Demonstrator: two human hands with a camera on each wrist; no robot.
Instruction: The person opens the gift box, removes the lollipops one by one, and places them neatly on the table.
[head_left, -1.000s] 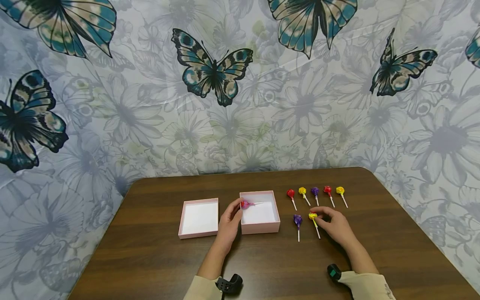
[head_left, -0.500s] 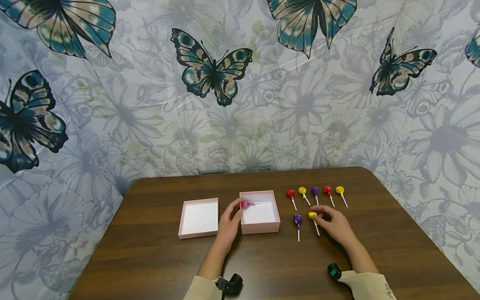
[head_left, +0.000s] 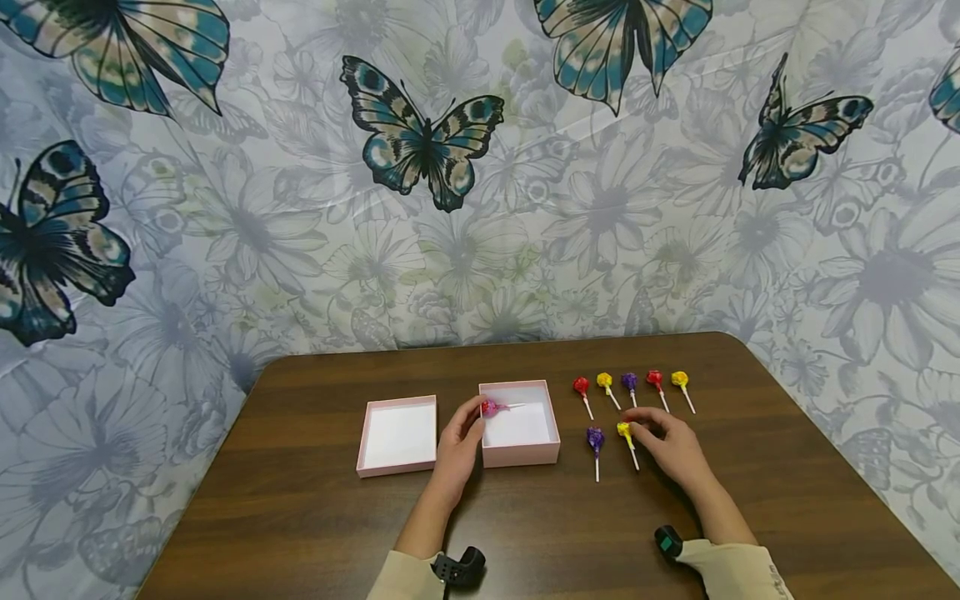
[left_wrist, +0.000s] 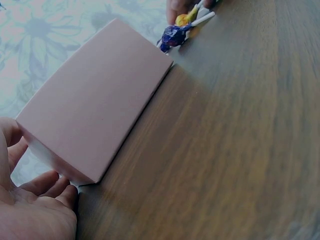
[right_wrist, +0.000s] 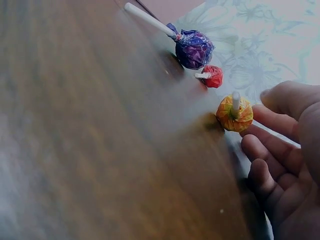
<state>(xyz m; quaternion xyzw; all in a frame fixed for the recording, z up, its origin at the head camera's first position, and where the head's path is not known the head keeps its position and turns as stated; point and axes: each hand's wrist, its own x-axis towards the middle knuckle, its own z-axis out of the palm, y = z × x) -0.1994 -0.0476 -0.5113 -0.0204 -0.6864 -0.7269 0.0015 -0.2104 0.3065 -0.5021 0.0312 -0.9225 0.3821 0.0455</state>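
Observation:
In the head view my left hand rests against the left side of an open pink box. The left wrist view shows its fingers touching the box's side wall. A lollipop in a red and pink wrapper lies inside the box. My right hand is beside a yellow lollipop, its thumb apart from the candy in the right wrist view; whether a fingertip touches the candy's far side I cannot tell. Left of that lies a purple lollipop.
A shallow pink lid with a white inside lies left of the box. Behind the right hand several lollipops stand in a row, among them a red one and a yellow one. Everything is on a brown wooden table.
The yellow lollipop beside my right hand has shifted slightly away from me, and the right fingers have eased back from it. My left hand, the box and the lid stay put.

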